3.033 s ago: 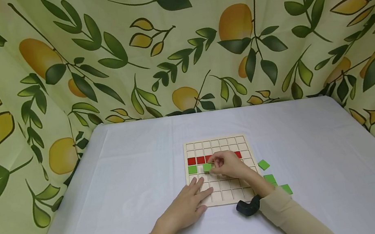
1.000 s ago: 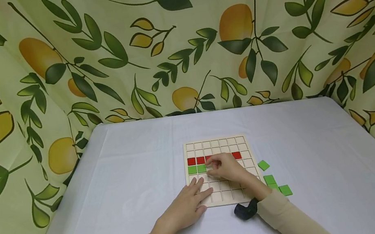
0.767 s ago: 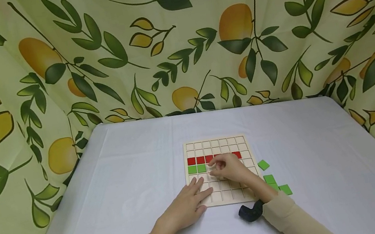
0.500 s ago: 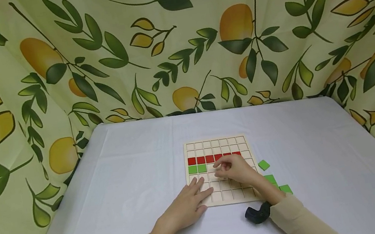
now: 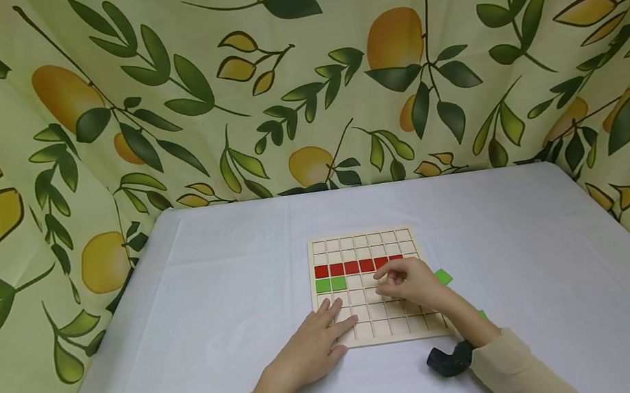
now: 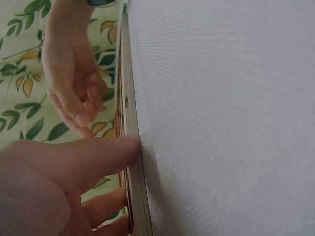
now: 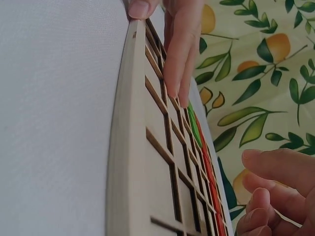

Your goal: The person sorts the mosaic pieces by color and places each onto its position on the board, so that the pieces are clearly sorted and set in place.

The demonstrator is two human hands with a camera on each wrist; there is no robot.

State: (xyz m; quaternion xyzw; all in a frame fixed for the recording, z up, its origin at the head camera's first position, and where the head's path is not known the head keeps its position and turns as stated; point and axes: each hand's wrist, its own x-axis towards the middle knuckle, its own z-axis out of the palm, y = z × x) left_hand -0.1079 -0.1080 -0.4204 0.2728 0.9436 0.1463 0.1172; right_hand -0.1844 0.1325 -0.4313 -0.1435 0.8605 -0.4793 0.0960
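A wooden grid board (image 5: 378, 312) lies on the white table. Six-or-so red tiles are better told as several red tiles (image 5: 352, 267) in one row, with two green tiles (image 5: 331, 284) under its left end. My left hand (image 5: 307, 347) rests on the board's lower left part with straight, spread fingers; in the left wrist view its thumb (image 6: 98, 157) touches the board's edge. Above the board's right side hovers my right hand (image 5: 412, 283), fingers loosely bent. The right wrist view shows nothing between the right hand's fingers (image 7: 266, 164).
Loose green tiles lie right of the board: one green tile (image 5: 444, 276) by its edge, another (image 5: 483, 314) mostly behind the right forearm. A black wrist camera (image 5: 450, 360) sits at each wrist. A leaf-and-fruit patterned curtain (image 5: 297, 88) hangs behind the table.
A green tile that my right hand held three seconds ago now lies in the second cell of the green row. Emptied, the right hand has moved right; the left stays put.
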